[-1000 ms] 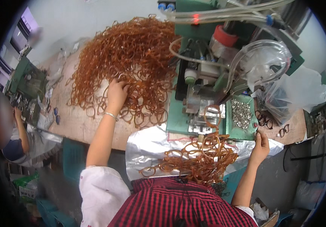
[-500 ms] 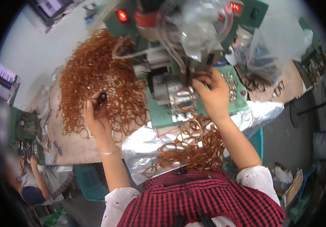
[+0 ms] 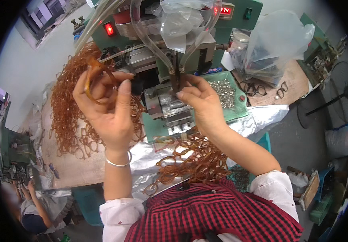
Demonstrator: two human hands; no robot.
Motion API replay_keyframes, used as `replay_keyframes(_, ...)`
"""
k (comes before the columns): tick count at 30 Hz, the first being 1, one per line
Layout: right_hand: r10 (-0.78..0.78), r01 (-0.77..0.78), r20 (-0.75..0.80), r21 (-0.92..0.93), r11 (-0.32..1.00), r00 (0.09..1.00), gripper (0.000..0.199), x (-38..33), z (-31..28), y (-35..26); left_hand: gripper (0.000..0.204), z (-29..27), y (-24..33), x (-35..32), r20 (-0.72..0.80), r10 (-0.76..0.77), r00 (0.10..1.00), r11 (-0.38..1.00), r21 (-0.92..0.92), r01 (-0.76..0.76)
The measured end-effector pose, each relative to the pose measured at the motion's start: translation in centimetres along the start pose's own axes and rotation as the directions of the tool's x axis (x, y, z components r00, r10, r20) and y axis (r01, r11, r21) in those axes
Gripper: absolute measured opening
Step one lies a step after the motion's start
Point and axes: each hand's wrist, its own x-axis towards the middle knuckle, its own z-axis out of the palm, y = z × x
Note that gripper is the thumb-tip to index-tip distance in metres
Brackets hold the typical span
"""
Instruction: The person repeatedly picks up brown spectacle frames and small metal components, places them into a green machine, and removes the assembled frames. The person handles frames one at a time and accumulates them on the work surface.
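Note:
An amber eyeglass frame (image 3: pixel 89 86) is hooked over the fingers of my left hand (image 3: pixel 111 109), which is raised beside the machine with its fingers curled. By the thumb and fingertips is a black knob (image 3: pixel 136 85); whether they touch it I cannot tell. My right hand (image 3: pixel 206 107) has its thumb and fingers drawn together at the vertical metal tip (image 3: pixel 175 80) of the green bench machine (image 3: pixel 244 18). What lies between those fingertips is hidden. Just under them sits the metal fixture block (image 3: pixel 172 107).
A big heap of amber eyeglass frames (image 3: pixel 71 109) covers the left of the table; a smaller pile (image 3: pixel 198 161) lies on silver foil (image 3: pixel 270 113) before me. A green tray (image 3: pixel 240 109) holds small metal parts. Dark frames (image 3: pixel 254 88) and plastic bags (image 3: pixel 279 44) stand right. Another person (image 3: pixel 40 209) works far left.
An amber frame that was at the fixture is now on my left hand, which has come up closer to view. My right hand stays at the metal tip. The whole view has shifted somewhat.

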Motion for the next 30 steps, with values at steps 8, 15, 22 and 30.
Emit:
replay_keyframes(8,0.099,-0.092,0.039,-0.144,0.985,0.994,0.070,-2.5,0.9,-3.4,0.035,-1.0,3.5,-3.3,0.308,-0.481,0.821,0.762,-0.317,0.565)
replay_keyframes(15,-0.436,0.153,0.179,-0.984,-0.094,0.882,0.029,0.3,-11.8,0.1,0.025,3.5,2.6,-6.5,0.706,-0.697,0.125,-0.051,-0.223,0.974)
replay_keyframes(22,-0.510,0.132,0.147,-0.989,-0.064,0.848,0.019,0.2,-16.8,3.2,0.021,3.9,1.1,-6.6,0.666,-0.733,0.134,-0.050,-0.249,0.967)
replay_keyframes(30,-0.481,0.187,0.268,-0.960,-0.210,0.835,0.024,1.8,-18.3,3.2,0.036,2.0,1.4,-7.5,0.646,-0.742,0.180,0.205,-0.037,0.978)
